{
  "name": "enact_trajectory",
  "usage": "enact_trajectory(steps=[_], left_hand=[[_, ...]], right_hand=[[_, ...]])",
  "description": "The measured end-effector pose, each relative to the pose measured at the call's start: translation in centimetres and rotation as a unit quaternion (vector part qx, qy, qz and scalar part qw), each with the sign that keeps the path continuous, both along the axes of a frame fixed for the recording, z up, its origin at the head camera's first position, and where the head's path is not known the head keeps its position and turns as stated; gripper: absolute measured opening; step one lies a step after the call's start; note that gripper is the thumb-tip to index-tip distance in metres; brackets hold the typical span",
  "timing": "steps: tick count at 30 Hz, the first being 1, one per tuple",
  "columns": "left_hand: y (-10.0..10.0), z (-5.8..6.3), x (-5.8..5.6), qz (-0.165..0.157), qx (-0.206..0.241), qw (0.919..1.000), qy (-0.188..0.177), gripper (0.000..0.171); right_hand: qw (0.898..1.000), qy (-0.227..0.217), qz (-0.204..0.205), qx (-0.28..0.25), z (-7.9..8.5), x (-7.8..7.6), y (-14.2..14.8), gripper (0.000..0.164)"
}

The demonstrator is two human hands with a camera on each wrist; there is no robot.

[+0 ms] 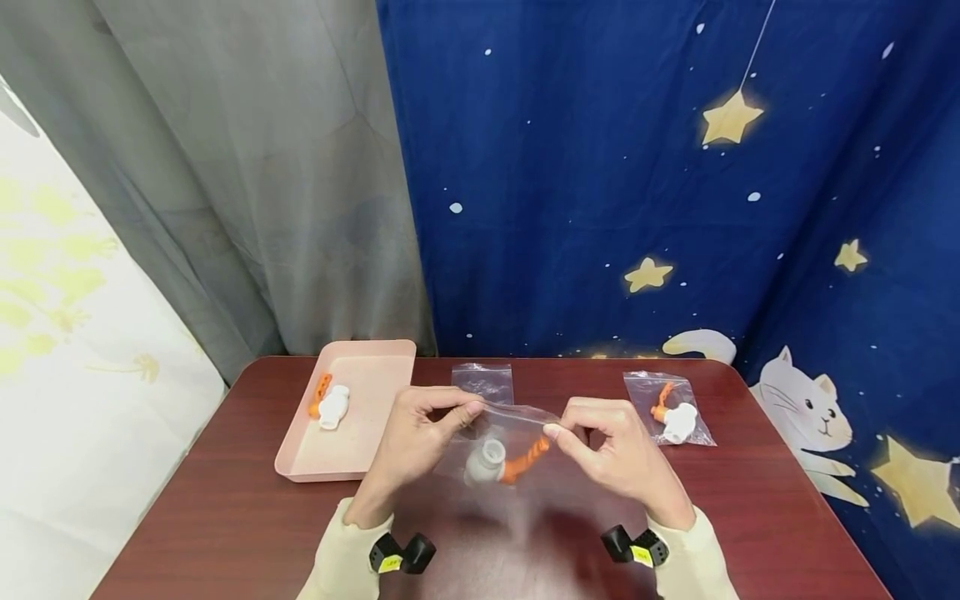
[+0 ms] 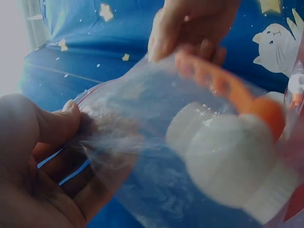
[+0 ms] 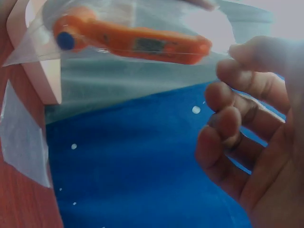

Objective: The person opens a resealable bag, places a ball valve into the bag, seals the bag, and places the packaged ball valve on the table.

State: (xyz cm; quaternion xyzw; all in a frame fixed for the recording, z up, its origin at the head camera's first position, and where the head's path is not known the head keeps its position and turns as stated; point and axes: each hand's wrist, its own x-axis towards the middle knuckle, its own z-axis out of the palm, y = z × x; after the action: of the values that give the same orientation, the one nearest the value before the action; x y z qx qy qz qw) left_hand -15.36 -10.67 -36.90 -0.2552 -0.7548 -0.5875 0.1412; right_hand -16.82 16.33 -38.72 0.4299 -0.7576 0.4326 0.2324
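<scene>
A clear zip bag (image 1: 517, 413) hangs between both hands above the table. My left hand (image 1: 414, 437) pinches one top corner between thumb and fingers. The other end of its mouth is pinched by my right hand (image 1: 618, 446). Inside the bag lies a white plastic ball valve (image 1: 483, 463) with an orange handle (image 1: 527, 461). Seen from the left wrist, the valve body (image 2: 228, 156) shows through the film, below the right hand (image 2: 190, 28). In the right wrist view the orange handle (image 3: 156, 45) lies along the bag near the right fingertips.
At the left, a pink tray (image 1: 363, 454) holds another white valve (image 1: 334, 407) with an orange handle. A flat clear bag (image 1: 483, 379) lies behind the hands. A bagged valve (image 1: 680, 423) rests at the right on the dark red table (image 1: 757, 500). Curtains hang behind.
</scene>
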Motion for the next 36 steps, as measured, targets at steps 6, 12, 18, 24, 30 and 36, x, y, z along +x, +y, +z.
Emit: enact_trajectory(steps=[6, 12, 18, 24, 30, 36], left_hand=[[0.9, -0.5, 0.1, -0.016, 0.025, 0.9996, 0.002, 0.008], [1.3, -0.4, 0.2, -0.012, 0.043, 0.9983, -0.039, 0.010], [1.5, -0.1, 0.4, -0.029, 0.079, 0.9940, -0.071, 0.013], [1.5, -0.3, 0.3, -0.030, 0.090, 0.9921, -0.082, 0.015], [1.1, -0.6, -0.4, 0.022, 0.049, 0.9959, -0.073, 0.013], [0.7, -1.0, -0.7, 0.029, 0.008, 0.9963, -0.080, 0.014]], right_hand=[[0.990, -0.135, -0.034, 0.015, -1.1, -0.6, 0.3, 0.015], [0.972, -0.233, -0.028, 0.035, -1.8, -1.0, 0.1, 0.022], [0.964, -0.261, -0.019, 0.050, -2.3, -1.6, -0.3, 0.033], [0.954, -0.293, 0.054, 0.041, -2.5, -1.6, -0.3, 0.020], [0.955, -0.295, 0.040, 0.018, -2.4, -1.6, -0.1, 0.018], [0.947, -0.320, 0.027, -0.033, -2.3, -1.7, 0.1, 0.018]])
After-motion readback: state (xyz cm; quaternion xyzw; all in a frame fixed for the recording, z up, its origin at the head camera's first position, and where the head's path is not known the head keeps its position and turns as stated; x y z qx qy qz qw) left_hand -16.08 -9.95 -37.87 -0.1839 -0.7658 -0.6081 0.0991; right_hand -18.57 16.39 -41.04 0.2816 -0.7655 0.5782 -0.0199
